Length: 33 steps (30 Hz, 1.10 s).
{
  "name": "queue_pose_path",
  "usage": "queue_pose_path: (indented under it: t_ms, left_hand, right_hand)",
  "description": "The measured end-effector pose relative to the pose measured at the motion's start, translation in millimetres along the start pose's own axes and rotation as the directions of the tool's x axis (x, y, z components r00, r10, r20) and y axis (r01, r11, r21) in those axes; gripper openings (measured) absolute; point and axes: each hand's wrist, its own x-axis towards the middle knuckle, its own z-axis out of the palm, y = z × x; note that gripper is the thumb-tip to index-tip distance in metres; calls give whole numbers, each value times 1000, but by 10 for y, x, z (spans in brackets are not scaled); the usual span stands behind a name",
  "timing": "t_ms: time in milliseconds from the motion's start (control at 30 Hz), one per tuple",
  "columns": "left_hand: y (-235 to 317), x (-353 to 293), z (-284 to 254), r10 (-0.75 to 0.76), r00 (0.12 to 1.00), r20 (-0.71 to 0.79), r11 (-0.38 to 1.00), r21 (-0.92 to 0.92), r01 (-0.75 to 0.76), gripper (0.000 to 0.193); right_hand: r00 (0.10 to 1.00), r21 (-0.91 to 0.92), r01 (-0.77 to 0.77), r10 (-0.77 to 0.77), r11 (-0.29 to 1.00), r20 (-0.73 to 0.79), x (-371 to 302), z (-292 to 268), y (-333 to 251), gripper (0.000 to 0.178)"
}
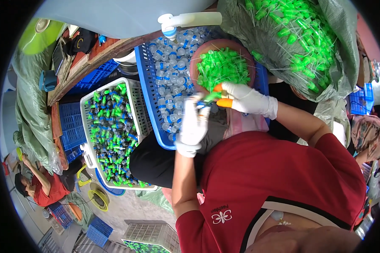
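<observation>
Left hand: white-gloved left hand, mid-frame, its fingers seemingly curled round a small bottle with a blue band; motion blur hides the exact hold.
Right hand: white-gloved right hand with orange fingertips, just right of centre, pinching a green cap against or just beside the bottle.
Good fitting: probably best to steady the bottle low, line the stem up with its mouth, then press straight, since a tilted stem could bend.
Seating: hard to judge; glove and blur cover the join.
Pink bowl: the bowl, upper centre, heaps stemmed green caps; its floor is hidden.
Blue crate: the crate holds clear bottles, partly behind bowl and hands.
White crate: capped dark bottles fill the crate, left of centre; lower layers unseen.
Plastic bag: more caps in the bag, upper right, its underside hidden.
</observation>
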Motion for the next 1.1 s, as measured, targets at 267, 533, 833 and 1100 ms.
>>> queue_pose_path:
  t_ms: [267,533,833,1100]
  left_hand:
    - [-326,-149,-1130,70,833,-549,398,781,482,45]
    - [-1021,604,80,-37,991,-128,641,758,122,33]
    - [-1392,819,238,-342,937,-68,391,897,208,31]
    - [-418,1087,-41,-148,919,-365,849,-524,-71,42]
  right_hand:
    - [946,-876,-58,-253,479,-201,211,-505,277,36]
    - [934,-931,-64,-307,358,-183,391,-392,393,31]
    - [861,-812,99,-459,576,-221,273,-443,-4,27]
    - [632,-707,242,-661,664,-404,289,-443,-555,26]
